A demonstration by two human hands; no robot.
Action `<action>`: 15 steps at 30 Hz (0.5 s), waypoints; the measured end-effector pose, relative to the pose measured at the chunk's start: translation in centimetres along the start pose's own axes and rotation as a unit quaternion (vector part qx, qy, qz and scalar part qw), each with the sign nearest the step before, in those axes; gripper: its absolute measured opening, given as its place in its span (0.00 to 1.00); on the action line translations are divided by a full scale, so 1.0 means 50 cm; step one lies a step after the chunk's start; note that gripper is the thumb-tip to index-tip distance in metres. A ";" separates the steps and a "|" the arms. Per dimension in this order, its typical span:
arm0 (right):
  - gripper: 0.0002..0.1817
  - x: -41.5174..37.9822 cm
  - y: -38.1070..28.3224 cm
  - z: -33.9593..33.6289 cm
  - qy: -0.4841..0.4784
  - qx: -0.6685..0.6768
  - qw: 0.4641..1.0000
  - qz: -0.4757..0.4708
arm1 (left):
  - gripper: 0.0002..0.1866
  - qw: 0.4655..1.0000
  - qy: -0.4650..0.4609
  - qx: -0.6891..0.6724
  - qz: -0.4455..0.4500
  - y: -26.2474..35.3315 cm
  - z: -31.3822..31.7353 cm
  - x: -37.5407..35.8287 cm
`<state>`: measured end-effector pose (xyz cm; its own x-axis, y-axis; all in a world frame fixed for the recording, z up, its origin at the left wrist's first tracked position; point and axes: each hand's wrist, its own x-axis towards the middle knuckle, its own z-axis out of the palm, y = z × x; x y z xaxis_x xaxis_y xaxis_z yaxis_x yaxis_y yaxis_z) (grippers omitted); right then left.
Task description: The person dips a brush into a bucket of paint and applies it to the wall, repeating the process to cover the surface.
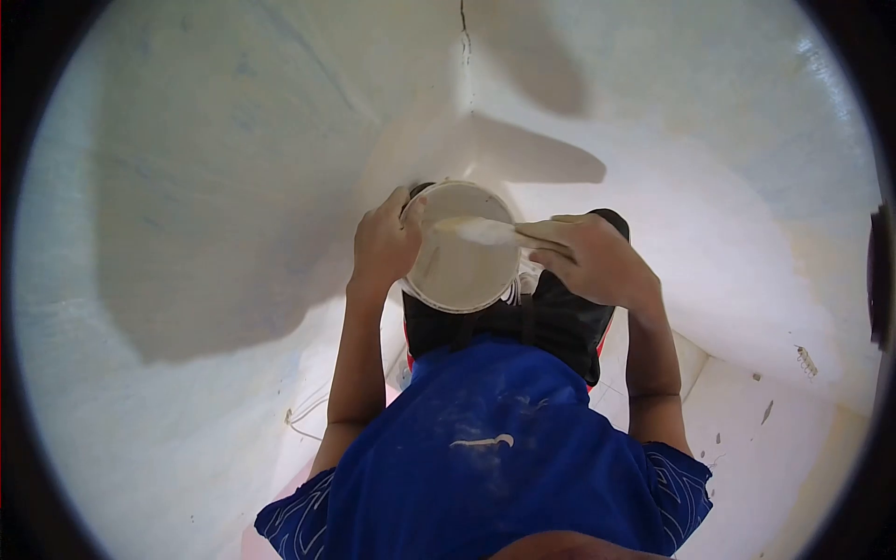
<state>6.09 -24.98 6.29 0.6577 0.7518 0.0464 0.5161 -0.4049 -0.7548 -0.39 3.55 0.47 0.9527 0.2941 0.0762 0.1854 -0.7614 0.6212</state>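
A round white bucket (446,301) is in front of my body, its open mouth facing up at me. My left hand (385,241) is closed on the bucket's left rim, thumb toward the inside. My right hand (590,254) grips a flat tool coated in white paste (485,231) from the right side. The tool's whitish end points left over the bucket's mouth, and its grip is hidden by my fingers; I cannot tell its exact kind. Pale smears coat the bucket's inner wall.
Pale plastered walls meet in a corner straight ahead, with a dark crack (464,28) running down the joint. A thin white cable (303,415) shows at lower left. Small flakes (767,412) dot the surface at right. A dark object (878,278) stands at the right edge.
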 end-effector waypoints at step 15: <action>0.07 0.144 0.028 0.228 -0.238 -0.314 0.918 -0.042 | 0.18 1.000 -0.011 0.007 -0.013 -0.005 0.006 -0.010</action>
<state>5.28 -14.19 -1.88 0.3638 0.8757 -0.3175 0.8671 -0.4429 -0.2280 -0.83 3.42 0.06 0.9527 0.3011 0.0418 0.2139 -0.7618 0.6114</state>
